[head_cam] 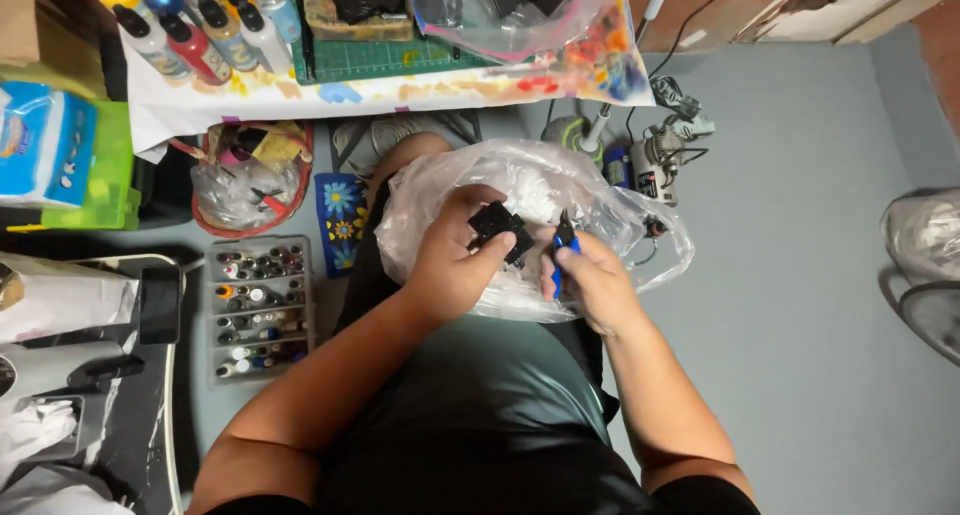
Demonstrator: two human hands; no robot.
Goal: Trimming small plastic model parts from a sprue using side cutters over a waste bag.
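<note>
Grey floor spreads around my lap, where my left hand [455, 260] clasps a black plastic piece [498, 225] over a clear plastic bag [530, 190], my right hand [590, 280] grips blue-handled cutters [563, 243], paint bottles [200, 25] crowding the table [420, 85] ahead.

A: Colours on the lap? Part [497, 225] in the left hand [455, 260] was black, cutters [563, 247] in the right hand [590, 285] had blue grips.

B: Bag [520, 190] was clear with white bits inside — shirt [480, 395] dark grey-green.

A: Cloth [338, 210] by the knee?

B: Blue, yellow-and-white flowers. Floor [800, 275] pale grey-blue, cutting mat [390, 60] green with a grid.
</note>
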